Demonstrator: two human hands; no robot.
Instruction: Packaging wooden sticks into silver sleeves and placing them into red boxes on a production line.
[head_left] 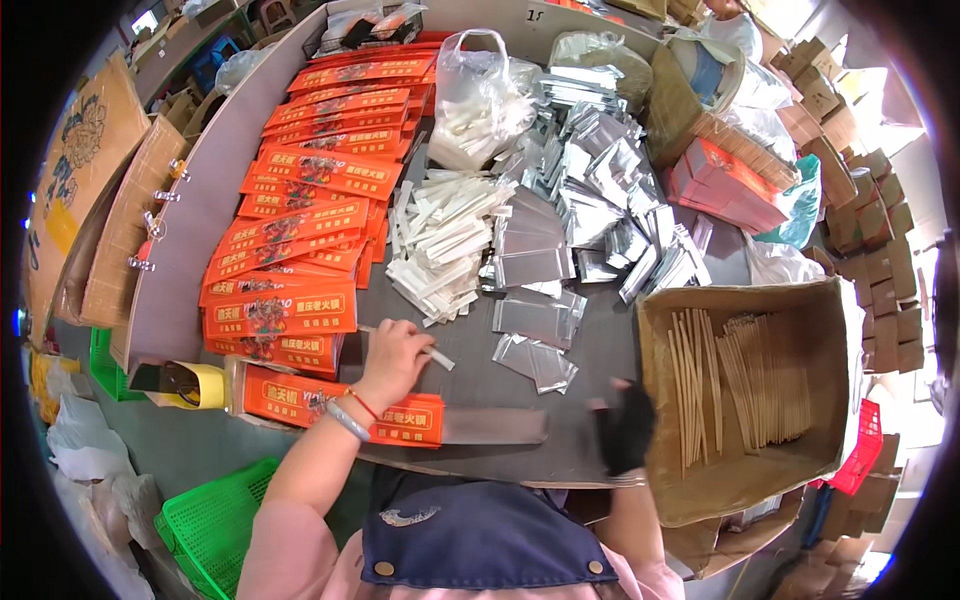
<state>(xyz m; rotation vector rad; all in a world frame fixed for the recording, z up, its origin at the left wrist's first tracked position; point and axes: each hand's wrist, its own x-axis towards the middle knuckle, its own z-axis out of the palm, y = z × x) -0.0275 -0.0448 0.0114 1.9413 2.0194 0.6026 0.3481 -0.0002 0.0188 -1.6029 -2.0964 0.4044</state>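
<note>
My left hand is closed over a thin white packet, whose end sticks out past the fingers. Below my left wrist lies a stack of red printed paper sleeves, with a clear plastic sleeve reaching out to its right. My right hand, in a black glove with bare fingertips, is over the table's front edge beside the cardboard box; it is blurred and its grip is unclear. Ahead are a pile of thin white packets and several flat silvery-clear packets.
Rows of red sleeves cover the table's left side. A cardboard box of wooden chopsticks stands at the right. A plastic bag and silvery packets lie farther back. A yellow tape-like holder sits at the left edge.
</note>
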